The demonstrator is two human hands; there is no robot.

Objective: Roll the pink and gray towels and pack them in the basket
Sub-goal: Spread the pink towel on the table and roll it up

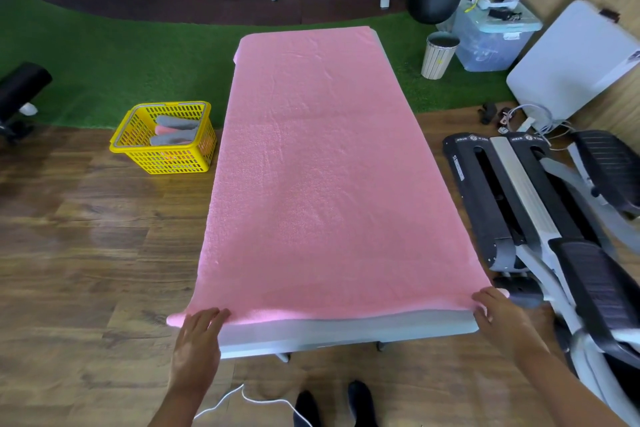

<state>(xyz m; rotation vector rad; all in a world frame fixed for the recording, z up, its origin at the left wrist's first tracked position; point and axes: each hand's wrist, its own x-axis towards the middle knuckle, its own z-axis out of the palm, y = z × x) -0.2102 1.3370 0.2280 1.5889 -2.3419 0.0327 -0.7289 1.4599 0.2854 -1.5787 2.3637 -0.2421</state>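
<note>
A large pink towel (318,166) lies spread flat along the whole length of a narrow white table (346,331). My left hand (197,343) holds the towel's near left corner, which hangs off the table edge. My right hand (498,312) holds the near right corner, fingers over the cloth. On the floor to the left stands a yellow basket (162,158) with rolled gray and pink towels (173,133) inside it.
A black and grey exercise machine (540,211) stands close on the right of the table. Beyond the table are a small bin (438,55), a clear storage box (491,42) and gym benches. A white cable (242,395) lies on the wooden floor by my feet.
</note>
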